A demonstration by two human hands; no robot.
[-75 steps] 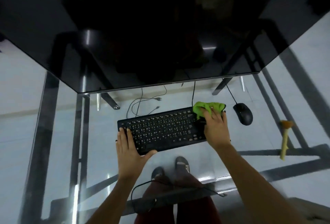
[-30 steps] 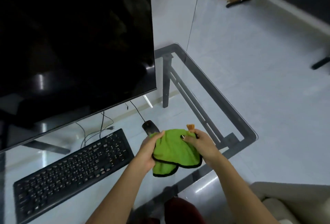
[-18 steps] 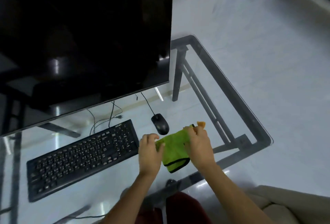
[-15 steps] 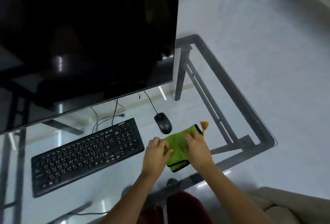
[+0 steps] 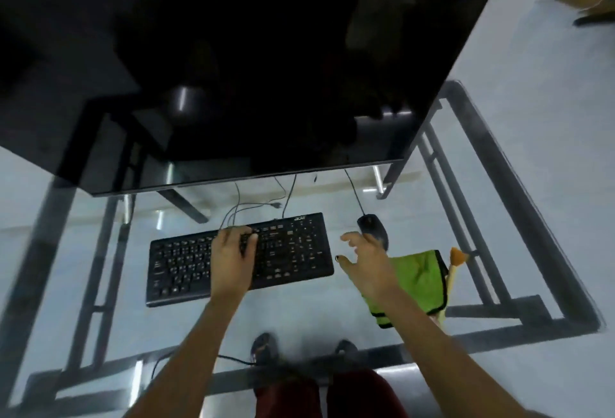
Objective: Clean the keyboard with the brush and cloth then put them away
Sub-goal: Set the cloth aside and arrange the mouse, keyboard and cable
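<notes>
- Desk: glass top on a dark metal frame; the pale floor shows through the glass.
- Monitor: large, dark screen, at the far side of the desk, above the keyboard in the view.
- Keyboard: black, lying flat on the glass just in front of the monitor, its long axis slightly tilted (right end farther from the person).
- Left hand: rests on the middle of the keyboard, palm down. The fingers reach toward the far rows of keys and are slightly bent; they grasp nothing.
- Right hand: in the air between the right end of the keyboard and the cloth, apart from both as far as can be told. The fingers are spread and loosely bent, released, grasping nothing.
- Cloth: green with a dark edge, lying folded on the glass to the right of the keyboard, near the desk's right front corner. The right forearm covers its left part.
- Brush: pale handle with an orange tip, lying on the glass against the right edge of the cloth (tip pointing away from the person). Whether the cloth overlaps the handle cannot be told.
- Mouse: black, on the glass beyond the right hand, just right of the keyboard's far corner; its cable runs back under the monitor.
- Cables: thin, dark, loose between the keyboard and the monitor.
- Legs (dark red trousers) and feet show under the glass at the near edge.
</notes>
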